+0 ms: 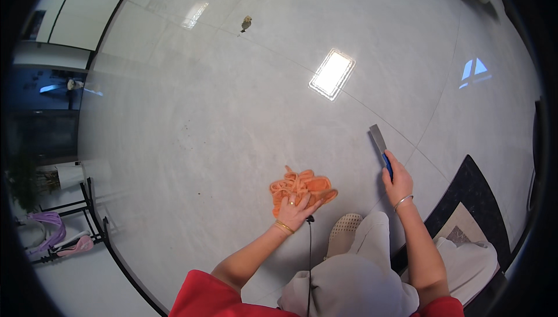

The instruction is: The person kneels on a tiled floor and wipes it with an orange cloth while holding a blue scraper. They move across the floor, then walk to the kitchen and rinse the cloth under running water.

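Observation:
My left hand (294, 209) presses down on a crumpled orange cloth (320, 182) lying on the pale tiled floor (244, 112). Its fingers are spread and bent into the folds. In my right hand (399, 182) is a scraper (377, 137), gripped by its blue handle, with the flat metal blade pointing forward. The blade appears to be just above or on the tiles; I cannot tell which. Small dark specks (187, 127) dot the floor to the left of the cloth. Farther ahead lies a brownish clump of debris (246, 23).
A perforated beige slipper (345, 229) is on my foot, close behind the cloth. At right lies a dark-bordered mat (468, 186). A black metal rack (89, 203) and a white plant pot (70, 175) stand at left, below white cabinets (85, 14). A thin black cable (310, 256) hangs before me.

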A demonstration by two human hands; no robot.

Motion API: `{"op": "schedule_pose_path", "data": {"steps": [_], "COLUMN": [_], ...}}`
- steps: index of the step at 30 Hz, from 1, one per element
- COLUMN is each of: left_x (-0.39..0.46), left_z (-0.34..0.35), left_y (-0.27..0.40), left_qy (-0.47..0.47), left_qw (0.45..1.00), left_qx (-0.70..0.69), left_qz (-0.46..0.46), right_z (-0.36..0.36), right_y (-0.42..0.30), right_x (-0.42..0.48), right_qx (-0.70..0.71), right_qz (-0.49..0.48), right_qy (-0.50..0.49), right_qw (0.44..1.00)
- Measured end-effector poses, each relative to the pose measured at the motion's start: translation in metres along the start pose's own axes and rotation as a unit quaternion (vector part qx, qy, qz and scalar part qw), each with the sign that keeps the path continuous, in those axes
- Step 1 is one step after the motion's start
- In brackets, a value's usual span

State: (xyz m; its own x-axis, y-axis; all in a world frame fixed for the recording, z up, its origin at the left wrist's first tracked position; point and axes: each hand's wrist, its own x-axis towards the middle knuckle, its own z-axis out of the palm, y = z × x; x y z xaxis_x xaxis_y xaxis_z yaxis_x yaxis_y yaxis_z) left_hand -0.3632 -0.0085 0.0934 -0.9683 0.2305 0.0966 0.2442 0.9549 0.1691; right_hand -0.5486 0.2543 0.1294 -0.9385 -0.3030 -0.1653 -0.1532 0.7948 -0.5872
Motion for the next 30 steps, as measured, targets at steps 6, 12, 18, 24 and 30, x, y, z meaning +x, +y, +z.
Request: {"op": "schedule_pose_path", "data": {"steps": [6,12,18,24,30], "left_x": [0.043,0.020,0.101,0.027,0.056], "left_z": [-0.032,-0.076,-0.097,-0.001,-0.036], "left_y": [-0.114,-0.285,-0.138,-0.074,-0.232], "left_qy": [0.100,-0.085,0.144,-0.003,-0.124], "left_qw": [0.940,0.831,0.924,0.991,0.812], "left_qx": [-0.112,0.309,-0.126,0.103,0.195], "left_qz": [-0.308,-0.455,-0.331,-0.088,-0.536], "right_z": [-0.027,-0.033,-0.014,-0.018,-0.017], "right_y": [0.018,0.030,0.058,0.035,0.022], "right_x": [0.003,0.000,-0.019,-0.014,-0.008], "right_qx": [-0.001,0.020,0.042,0.015,-0.015], "right_qz": [0.074,0.105,0.099,0.033,-0.012], "right_qy": [0.004,0.008,0.049,-0.001,-0.016], "right_qw": [0.997,0.994,0.993,0.999,1.000]}}
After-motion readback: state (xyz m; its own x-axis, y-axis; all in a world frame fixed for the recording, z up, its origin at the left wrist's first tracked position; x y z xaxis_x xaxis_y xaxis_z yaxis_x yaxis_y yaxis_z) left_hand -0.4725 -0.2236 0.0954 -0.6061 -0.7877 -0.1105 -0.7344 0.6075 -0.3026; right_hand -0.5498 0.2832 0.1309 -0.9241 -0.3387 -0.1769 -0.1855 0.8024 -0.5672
